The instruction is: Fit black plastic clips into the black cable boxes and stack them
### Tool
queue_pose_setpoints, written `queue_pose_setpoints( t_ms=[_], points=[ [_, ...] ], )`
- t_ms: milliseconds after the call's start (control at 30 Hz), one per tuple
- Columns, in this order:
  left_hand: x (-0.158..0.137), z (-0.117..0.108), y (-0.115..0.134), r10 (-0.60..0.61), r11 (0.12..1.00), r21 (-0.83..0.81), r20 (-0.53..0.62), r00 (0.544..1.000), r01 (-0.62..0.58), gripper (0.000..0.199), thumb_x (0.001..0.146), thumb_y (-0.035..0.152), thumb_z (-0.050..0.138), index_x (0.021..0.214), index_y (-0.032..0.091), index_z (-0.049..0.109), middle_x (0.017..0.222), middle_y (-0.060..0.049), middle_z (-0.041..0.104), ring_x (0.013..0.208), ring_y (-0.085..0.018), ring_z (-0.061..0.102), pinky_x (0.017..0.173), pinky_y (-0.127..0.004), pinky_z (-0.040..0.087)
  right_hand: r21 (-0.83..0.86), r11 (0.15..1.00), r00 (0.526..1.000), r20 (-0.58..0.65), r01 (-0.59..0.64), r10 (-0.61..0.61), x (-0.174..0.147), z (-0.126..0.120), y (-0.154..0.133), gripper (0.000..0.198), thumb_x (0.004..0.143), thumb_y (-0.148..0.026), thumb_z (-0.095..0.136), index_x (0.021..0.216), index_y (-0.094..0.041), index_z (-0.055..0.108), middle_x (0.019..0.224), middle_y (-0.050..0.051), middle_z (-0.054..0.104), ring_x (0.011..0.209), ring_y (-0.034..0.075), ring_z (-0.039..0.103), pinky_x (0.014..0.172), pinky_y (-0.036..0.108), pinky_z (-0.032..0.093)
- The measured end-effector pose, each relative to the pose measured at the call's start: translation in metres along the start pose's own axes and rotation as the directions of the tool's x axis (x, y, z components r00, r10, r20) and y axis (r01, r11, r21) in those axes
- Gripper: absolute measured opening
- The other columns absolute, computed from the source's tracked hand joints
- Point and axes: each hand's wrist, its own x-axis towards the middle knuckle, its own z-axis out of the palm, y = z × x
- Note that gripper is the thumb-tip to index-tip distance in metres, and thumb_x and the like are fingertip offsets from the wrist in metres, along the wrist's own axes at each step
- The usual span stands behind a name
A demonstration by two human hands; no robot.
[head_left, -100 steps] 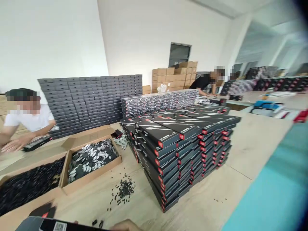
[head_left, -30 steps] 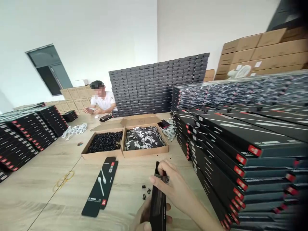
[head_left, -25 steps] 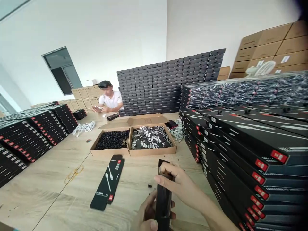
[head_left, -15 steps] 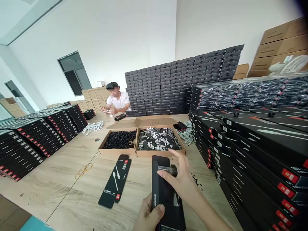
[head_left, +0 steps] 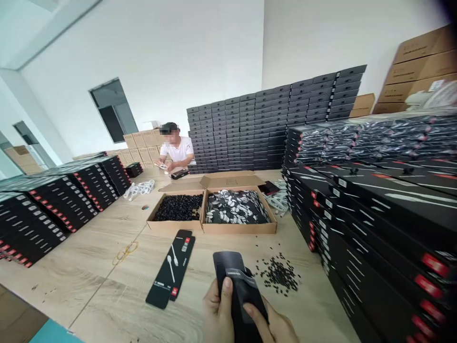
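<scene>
A black cardboard packaging box (head_left: pixel 241 291) with a dark window and an end flap standing up is held low in front of me. My left hand (head_left: pixel 218 305) grips its left edge, thumb on the front face. On the lower right, my right hand (head_left: pixel 276 325) holds the same box, its thumb pressed against the window area. The fingers behind the box are hidden. To the left lies a flat black package (head_left: pixel 170 269) with a picture of white cables. A scatter of small black pieces (head_left: pixel 280 275) lies just right of the held box.
Ahead are two open cartons, one holding black parts (head_left: pixel 176 207), the other black-and-white pieces (head_left: pixel 235 207). Stacked black boxes (head_left: pixel 342 247) rise close on the right, more boxes (head_left: pixel 46 205) on the left. Yellow rubber bands (head_left: pixel 124 253) lie on the table. A person (head_left: pixel 176 150) sits opposite.
My right hand has come down from the box's top end to its lower right side. The box has tilted leftward and dropped a little, uncovering the small black pieces.
</scene>
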Motion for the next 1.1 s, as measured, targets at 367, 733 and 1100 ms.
queue_pose_setpoints(
  t_ms=[367,733,1100],
  points=[
    [-0.027,-0.002,-0.008,-0.009,0.999,0.049,0.106,0.994,0.004,0.077,0.088,0.041,0.064,0.15,0.029,0.018,0.126,-0.011,0.064,0.113,-0.023,0.064,0.095,-0.036,0.05,0.247,0.966,0.987,-0.156,0.075,-0.037,0.003,-0.014,0.001,0.056,0.094,-0.06,0.046,0.138,-0.026,0.041,0.132,0.01,0.06,0.122,0.024,0.056,0.101,0.038,0.046],
    [-0.029,-0.014,-0.001,-0.103,0.966,0.251,0.182,0.978,0.055,0.039,0.093,0.047,0.054,0.123,0.023,0.053,0.111,-0.006,0.069,0.088,-0.015,0.065,0.076,-0.025,0.052,0.238,0.97,0.984,-0.18,0.042,0.002,0.002,-0.013,0.006,0.045,0.092,-0.062,0.047,0.087,-0.022,0.067,0.088,0.005,0.065,0.091,0.023,0.059,0.082,0.032,0.045],
    [-0.031,-0.002,0.008,-0.062,0.989,0.141,0.179,0.982,0.036,0.047,0.089,0.045,0.062,0.128,0.027,0.041,0.132,-0.009,0.059,0.121,-0.021,0.057,0.102,-0.034,0.042,0.671,0.724,0.988,0.111,-0.157,0.111,0.025,-0.039,-0.023,0.028,0.078,-0.04,0.074,0.098,-0.023,0.064,0.091,-0.002,0.062,0.087,0.016,0.056,0.075,0.025,0.041]
  ],
)
